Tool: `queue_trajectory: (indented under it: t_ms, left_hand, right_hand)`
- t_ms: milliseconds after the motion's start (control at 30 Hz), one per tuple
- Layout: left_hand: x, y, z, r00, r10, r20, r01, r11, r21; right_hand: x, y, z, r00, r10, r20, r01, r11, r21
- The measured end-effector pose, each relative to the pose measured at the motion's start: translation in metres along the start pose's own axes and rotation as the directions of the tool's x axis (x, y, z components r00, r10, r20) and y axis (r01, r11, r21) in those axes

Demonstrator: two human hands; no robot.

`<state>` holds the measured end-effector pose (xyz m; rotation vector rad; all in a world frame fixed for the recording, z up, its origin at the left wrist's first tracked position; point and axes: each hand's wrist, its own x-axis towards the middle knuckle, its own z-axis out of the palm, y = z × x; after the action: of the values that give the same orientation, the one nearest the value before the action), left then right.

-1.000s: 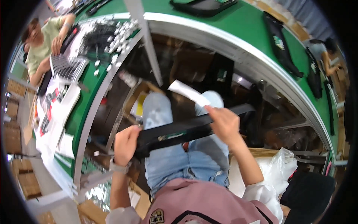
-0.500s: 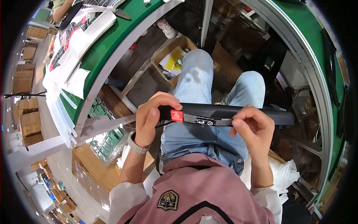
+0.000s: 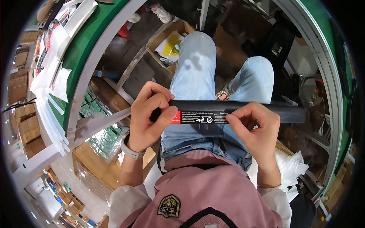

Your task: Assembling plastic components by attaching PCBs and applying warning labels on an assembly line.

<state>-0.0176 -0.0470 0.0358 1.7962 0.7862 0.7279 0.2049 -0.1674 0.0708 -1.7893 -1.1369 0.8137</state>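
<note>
The label (image 3: 198, 118) could be creasing or going on crooked at its right end if the right hand (image 3: 255, 127) is tugging unevenly; its thumb and forefinger are meeting there, and I cannot tell whether they are pinching the edge or only pressing. The left hand (image 3: 152, 116) is clamping the left end of the black bar (image 3: 216, 105), its thumb lying over the red corner. The bar is stretching crosswise above the jeans (image 3: 195, 64), and with the right hand barely supporting it, a slackening left grip could be letting that far end dip. Compared with half a second ago, the label is facing up more squarely, and the left thumb is now covering part of the red; the white strip from a second ago is no longer showing
</note>
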Motion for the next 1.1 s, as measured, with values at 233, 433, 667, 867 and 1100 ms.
queue_trajectory:
  t_ms: [233, 433, 667, 867, 1100]
  left_hand:
    - [-0.001, 0.000, 0.000, 1.000, 0.018, 0.001, -0.018, 0.999, 0.046]
    - [-0.001, 0.001, 0.003, 1.000, 0.012, -0.005, -0.011, 0.996, 0.090]
    - [0.000, -0.004, 0.007, 0.990, 0.138, -0.024, -0.128, 0.961, 0.244]
    - [-0.003, -0.015, -0.001, 0.997, 0.069, -0.023, -0.067, 0.996, 0.055]
    - [-0.011, -0.020, -0.008, 0.999, -0.021, -0.024, 0.017, 0.985, -0.171]
  right_hand:
    - [0.000, 0.003, 0.005, 0.996, -0.091, -0.001, 0.091, 0.994, -0.060]
    - [0.001, 0.003, 0.008, 0.994, -0.107, -0.011, 0.106, 0.991, -0.082]
    - [0.001, 0.005, 0.010, 0.996, -0.094, -0.005, 0.093, 0.993, -0.076]
    - [0.000, 0.006, 0.009, 0.995, -0.093, 0.022, 0.094, 0.994, -0.058]
    - [0.004, -0.012, -0.009, 0.980, -0.077, 0.182, 0.173, 0.779, -0.603]
